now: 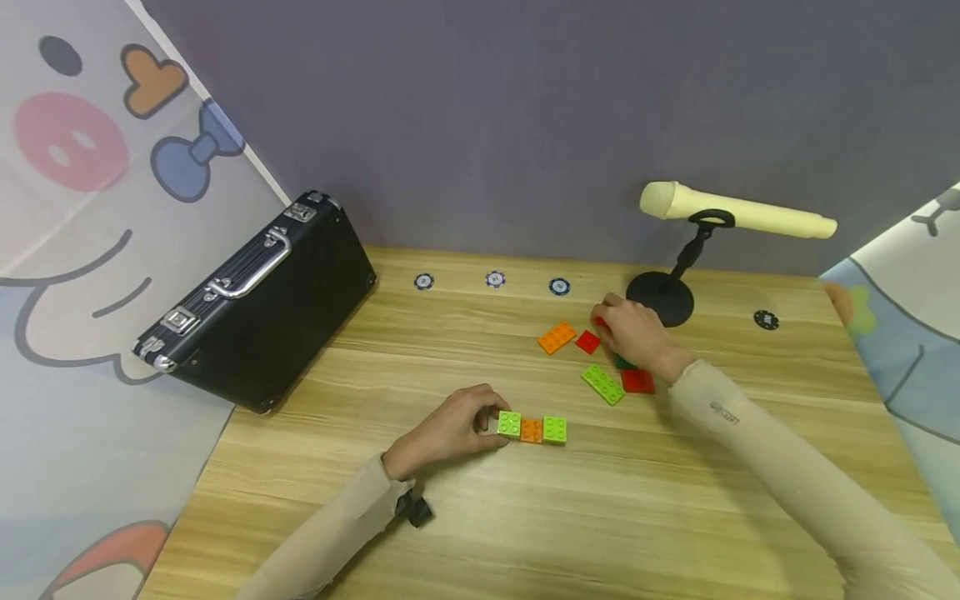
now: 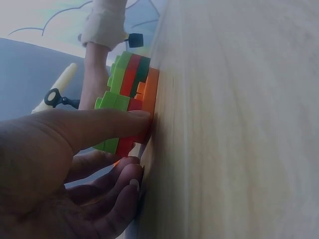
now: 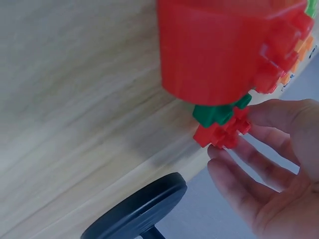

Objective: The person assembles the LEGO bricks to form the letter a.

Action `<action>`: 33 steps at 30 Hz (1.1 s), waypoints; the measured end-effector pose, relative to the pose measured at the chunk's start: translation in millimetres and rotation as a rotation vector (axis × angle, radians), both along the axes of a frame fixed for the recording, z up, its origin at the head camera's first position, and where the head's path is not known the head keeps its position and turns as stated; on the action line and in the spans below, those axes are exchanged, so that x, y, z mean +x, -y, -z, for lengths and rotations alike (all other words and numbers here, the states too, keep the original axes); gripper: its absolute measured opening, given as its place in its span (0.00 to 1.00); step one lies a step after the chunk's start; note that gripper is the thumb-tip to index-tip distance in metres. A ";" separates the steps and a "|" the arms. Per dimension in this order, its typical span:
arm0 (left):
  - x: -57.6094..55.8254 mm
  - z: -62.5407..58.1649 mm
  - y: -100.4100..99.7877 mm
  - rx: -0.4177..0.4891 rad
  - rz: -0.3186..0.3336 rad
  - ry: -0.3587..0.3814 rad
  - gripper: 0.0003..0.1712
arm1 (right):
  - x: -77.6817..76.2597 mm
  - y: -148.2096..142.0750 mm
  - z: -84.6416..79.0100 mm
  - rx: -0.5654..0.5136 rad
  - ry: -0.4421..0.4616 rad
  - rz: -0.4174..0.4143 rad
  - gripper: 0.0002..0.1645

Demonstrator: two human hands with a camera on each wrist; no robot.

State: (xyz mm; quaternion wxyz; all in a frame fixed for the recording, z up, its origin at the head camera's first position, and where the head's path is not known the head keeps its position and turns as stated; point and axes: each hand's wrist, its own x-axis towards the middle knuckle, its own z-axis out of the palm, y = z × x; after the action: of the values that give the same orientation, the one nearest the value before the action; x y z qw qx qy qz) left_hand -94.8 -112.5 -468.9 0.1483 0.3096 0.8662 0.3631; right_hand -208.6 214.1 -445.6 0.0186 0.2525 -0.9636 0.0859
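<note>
Toy building bricks are joined in a short row: a light green brick (image 1: 509,424) at the left end, an orange brick (image 1: 531,431) in the middle, another light green brick (image 1: 555,429) at the right. My left hand (image 1: 453,427) pinches the row's left end. In the left wrist view, red and dark green layers show between the green tops and the orange base (image 2: 151,89). Farther back, my right hand (image 1: 637,333) pinches a small red brick (image 3: 219,134), partly hidden by its fingers. Close by lie a dark green brick (image 3: 213,114) and a larger red brick (image 3: 209,55).
Loose orange (image 1: 557,337), red (image 1: 588,342) and light green bricks (image 1: 602,384) lie left of the right hand. Behind it stands a microphone (image 1: 750,212) on a black round base (image 1: 660,300). Several poker chips (image 1: 495,279) line the back; a black case (image 1: 262,317) stands left.
</note>
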 end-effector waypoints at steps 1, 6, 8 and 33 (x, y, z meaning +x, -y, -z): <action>0.1 -0.1 0.0 0.001 -0.001 0.003 0.18 | 1.2 0.2 -0.5 0.001 -0.008 -0.006 0.12; 0.4 0.7 0.2 -0.011 -0.007 0.020 0.18 | 10.2 1.1 -3.3 0.003 -0.100 -0.045 0.12; 0.4 1.6 0.6 -0.019 -0.007 0.021 0.18 | 15.0 2.0 -5.8 0.003 -0.156 -0.068 0.11; -2.6 2.4 -0.1 -0.029 0.008 -0.004 0.18 | 123.0 43.1 -28.5 -0.125 -0.186 -0.407 0.19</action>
State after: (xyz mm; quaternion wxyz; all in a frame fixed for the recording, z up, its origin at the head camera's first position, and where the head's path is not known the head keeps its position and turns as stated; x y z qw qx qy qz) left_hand -97.4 -112.4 -471.3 0.1524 0.3115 0.8705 0.3491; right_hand -85.6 171.0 -417.0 0.1050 0.4469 -0.8798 0.1235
